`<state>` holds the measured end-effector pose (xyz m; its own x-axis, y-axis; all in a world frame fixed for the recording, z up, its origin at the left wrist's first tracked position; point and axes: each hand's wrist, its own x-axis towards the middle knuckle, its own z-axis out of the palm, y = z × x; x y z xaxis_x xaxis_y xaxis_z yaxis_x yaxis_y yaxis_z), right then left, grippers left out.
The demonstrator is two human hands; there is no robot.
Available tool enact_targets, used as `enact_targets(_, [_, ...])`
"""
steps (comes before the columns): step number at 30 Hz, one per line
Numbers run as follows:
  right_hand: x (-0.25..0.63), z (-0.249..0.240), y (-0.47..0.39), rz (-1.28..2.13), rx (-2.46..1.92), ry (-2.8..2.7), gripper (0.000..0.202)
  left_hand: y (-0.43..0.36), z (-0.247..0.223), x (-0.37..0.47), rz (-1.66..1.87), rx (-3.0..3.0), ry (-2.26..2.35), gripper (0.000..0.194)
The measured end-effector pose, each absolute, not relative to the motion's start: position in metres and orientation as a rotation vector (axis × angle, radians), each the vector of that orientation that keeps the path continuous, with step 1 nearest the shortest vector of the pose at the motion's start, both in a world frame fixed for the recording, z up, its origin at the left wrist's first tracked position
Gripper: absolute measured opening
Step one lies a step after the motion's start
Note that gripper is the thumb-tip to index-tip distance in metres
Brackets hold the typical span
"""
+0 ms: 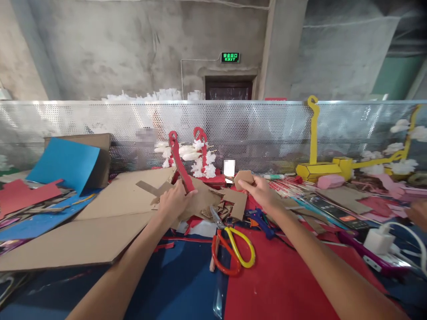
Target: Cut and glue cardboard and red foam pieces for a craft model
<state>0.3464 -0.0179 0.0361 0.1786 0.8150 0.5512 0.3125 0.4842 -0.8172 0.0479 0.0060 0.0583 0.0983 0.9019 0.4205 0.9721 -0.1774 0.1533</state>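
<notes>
My left hand (175, 200) is closed around the lower end of a red curved piece (180, 164), whose curled tip points up. To the right, my right hand (262, 191) pinches a small brown cardboard polygon (244, 178). The two pieces are apart. Below and between my hands lie scissors (235, 249) with one red and one yellow handle loop, their blades pointing up and left. A blue glue gun (261, 222) rests under my right hand. Cardboard scraps (227, 206) are piled between my hands.
Large cardboard sheets (116, 222) and a blue sheet (66, 162) lie left. Red paper (267, 275) covers the near right. A yellow model (318, 171), a power strip (376, 262) and another person's hand (418, 213) are at right. A perforated metal panel (260, 129) stands behind.
</notes>
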Motion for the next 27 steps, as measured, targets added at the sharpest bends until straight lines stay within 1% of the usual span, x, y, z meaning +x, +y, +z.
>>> enact_targets(3, [0.36, 0.035, -0.011, 0.513, -1.032, -1.337, 0.036, 0.008, 0.061, 0.044, -0.476, -2.126, -1.928, 0.055])
enact_targets(6, [0.37, 0.037, -0.008, 0.598, -0.95, -1.241, 0.036, 0.01, 0.061, 0.039, -0.4, -2.067, -1.912, 0.051])
enact_targets(11, [0.379, 0.048, -0.015, 0.728, -0.773, -1.058, 0.03, 0.01, 0.052, 0.032, -0.425, -2.064, -1.759, 0.04])
enact_targets(13, [0.385, 0.052, -0.019, 0.834, -0.681, -0.976, 0.033, 0.008, 0.049, 0.032, -0.431, -2.056, -1.7, 0.039])
enact_targets(15, [0.391, 0.056, -0.023, 0.998, -0.577, -0.93, 0.038, 0.005, 0.049, 0.034, -0.451, -2.057, -1.656, 0.032])
enact_targets(18, [0.393, 0.06, -0.03, 1.172, -0.388, -0.94, 0.04, -0.002, 0.052, 0.044, -0.617, -2.211, -1.542, 0.025])
enact_targets(21, [0.376, 0.058, -0.038, 1.186, -0.266, -1.032, 0.038, -0.01, 0.053, 0.061, -0.782, -2.475, -1.389, 0.027])
enact_targets(23, [0.355, 0.055, -0.045, 1.172, -0.25, -1.181, 0.037, -0.015, 0.049, 0.075, -0.867, -2.733, -1.289, 0.034])
enact_targets(25, [0.331, 0.05, -0.053, 1.097, -0.253, -1.426, 0.037, -0.022, 0.041, 0.088, -1.223, -3.3, -1.115, 0.044])
enact_targets(27, [0.309, 0.046, -0.064, 0.857, -0.313, -1.786, 0.042, -0.029, 0.033, 0.097, -1.511, -3.779, -0.957, 0.055])
